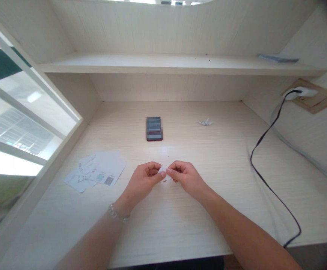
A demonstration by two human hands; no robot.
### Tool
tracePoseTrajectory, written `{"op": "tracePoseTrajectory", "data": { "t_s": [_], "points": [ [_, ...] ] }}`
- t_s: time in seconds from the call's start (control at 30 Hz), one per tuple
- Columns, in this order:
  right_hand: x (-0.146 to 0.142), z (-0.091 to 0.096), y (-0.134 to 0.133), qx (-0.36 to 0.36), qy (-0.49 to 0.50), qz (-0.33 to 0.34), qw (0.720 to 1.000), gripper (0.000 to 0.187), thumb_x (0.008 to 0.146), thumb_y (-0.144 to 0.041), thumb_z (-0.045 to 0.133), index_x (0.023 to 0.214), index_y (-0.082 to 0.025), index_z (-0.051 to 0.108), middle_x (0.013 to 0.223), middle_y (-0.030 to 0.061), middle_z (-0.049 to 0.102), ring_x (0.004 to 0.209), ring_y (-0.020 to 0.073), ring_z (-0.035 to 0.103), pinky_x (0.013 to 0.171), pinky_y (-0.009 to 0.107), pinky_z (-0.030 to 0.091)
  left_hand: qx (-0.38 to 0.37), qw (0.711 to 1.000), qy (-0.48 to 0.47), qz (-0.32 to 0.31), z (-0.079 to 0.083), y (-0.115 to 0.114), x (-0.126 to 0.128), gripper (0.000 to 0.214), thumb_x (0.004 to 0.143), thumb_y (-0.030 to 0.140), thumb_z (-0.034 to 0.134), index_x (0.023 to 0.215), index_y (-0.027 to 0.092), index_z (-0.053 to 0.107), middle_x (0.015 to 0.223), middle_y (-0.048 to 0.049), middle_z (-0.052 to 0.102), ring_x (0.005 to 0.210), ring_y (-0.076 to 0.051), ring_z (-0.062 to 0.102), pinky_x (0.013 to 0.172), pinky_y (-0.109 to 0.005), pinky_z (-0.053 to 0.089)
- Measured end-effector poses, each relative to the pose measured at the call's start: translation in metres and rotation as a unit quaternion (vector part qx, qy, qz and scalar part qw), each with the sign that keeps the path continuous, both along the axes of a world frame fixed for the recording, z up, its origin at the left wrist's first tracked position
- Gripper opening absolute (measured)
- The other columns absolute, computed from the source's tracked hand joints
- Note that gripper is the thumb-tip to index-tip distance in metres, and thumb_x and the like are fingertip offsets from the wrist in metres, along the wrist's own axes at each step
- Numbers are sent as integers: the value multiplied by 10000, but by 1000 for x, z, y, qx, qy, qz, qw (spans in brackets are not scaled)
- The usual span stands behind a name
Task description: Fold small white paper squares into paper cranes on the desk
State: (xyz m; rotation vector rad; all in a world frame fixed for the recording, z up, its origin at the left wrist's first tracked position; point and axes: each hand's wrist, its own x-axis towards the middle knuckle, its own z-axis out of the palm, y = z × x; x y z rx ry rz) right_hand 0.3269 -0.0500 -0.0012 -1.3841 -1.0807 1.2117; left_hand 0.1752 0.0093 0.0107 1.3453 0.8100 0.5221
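A small folded piece of white paper [162, 170] is pinched between my two hands above the middle of the desk. My left hand [147, 175] grips its left side between thumb and fingers. On the opposite side, my right hand [185, 173] pinches the paper, its thumb close to the left one. The fingers cover much of the paper, so its full folded shape is hidden. Farther back on the right lies a small folded-paper crane [206, 122]. A phone-sized dark rectangle [154, 128], its face blurred, rests beyond my hands.
Several printed white sheets [107, 165] overlap at the left on the desk [197, 232]. A black cable [267, 183] runs from the wall socket [311, 95] down the right side. A shelf [157, 63] spans the back, with a flat bluish item [278, 58] on it. A window [25, 112] borders the left.
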Motion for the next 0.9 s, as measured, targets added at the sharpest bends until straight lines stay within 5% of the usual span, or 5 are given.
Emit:
{"op": "tracePoseTrajectory", "data": {
  "t_s": [0.27, 0.7, 0.9],
  "points": [
    [-2, 4, -3, 18, -64, 22, 998, 218, 762, -328, 558, 618, -167, 531, 559, -37, 438, 514, 89, 363, 480, 229, 272, 72, 997, 28, 25, -3, 0, 1, 218, 723, 354, 613, 698, 138, 626, 656, -7, 600, 611, -116, 516, 581, -228, 395],
    [4, 8, -2, -19, 24, 33, 999, 155, 733, -286, 585, 654, -154, 571, 539, -39, 459, 505, 86, 389, 500, 233, 296, -67, 996, -52, 11, -2, 0, 1, 289, 796, 380, 519, 682, 132, 610, 627, -4, 565, 587, -106, 489, 555, -224, 374],
    [2, 5, -2, -18, 4, 29, 999, 180, 730, -294, 594, 625, -151, 563, 521, -43, 463, 484, 78, 385, 475, 225, 282, 17, 1000, 17, 15, 1, 1, 1, 212, 725, 330, 622, 730, 119, 637, 690, -28, 620, 628, -115, 513, 602, -227, 394]
  ]
}}
